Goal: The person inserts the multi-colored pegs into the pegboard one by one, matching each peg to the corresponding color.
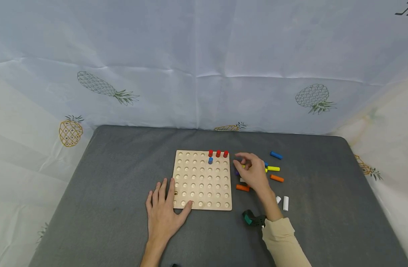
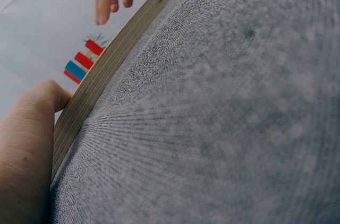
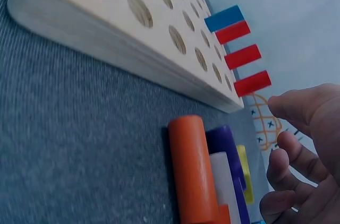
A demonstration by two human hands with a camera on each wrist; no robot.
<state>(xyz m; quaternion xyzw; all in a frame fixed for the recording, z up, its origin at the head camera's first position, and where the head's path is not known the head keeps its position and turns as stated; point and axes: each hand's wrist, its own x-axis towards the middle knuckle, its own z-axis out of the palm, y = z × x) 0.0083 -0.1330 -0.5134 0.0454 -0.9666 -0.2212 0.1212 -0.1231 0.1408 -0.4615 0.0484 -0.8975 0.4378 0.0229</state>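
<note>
A square wooden pegboard (image 1: 198, 173) with rows of round holes lies on the grey table. Three red pegs (image 1: 218, 153) stand at the right end of its far row, and one blue peg (image 1: 210, 160) stands just in front of the leftmost red one. My left hand (image 1: 163, 213) rests along the board's left side, fingers spread, its thumb over the near edge. To the right of the board, my right hand (image 1: 254, 170) hovers over loose pegs, thumb and forefinger apart with nothing between them. Beneath it lie an orange peg (image 3: 192, 171), a purple peg (image 3: 226, 149) and a white peg (image 3: 227, 181).
More loose pegs lie right of the right hand: a blue peg (image 1: 276, 155), a yellow peg (image 1: 273, 168), an orange peg (image 1: 277, 178) and a white peg (image 1: 285, 203). A black and green wrist device (image 1: 253, 218) shows beside the right forearm. A pineapple-print cloth (image 1: 157, 96) hangs behind the table.
</note>
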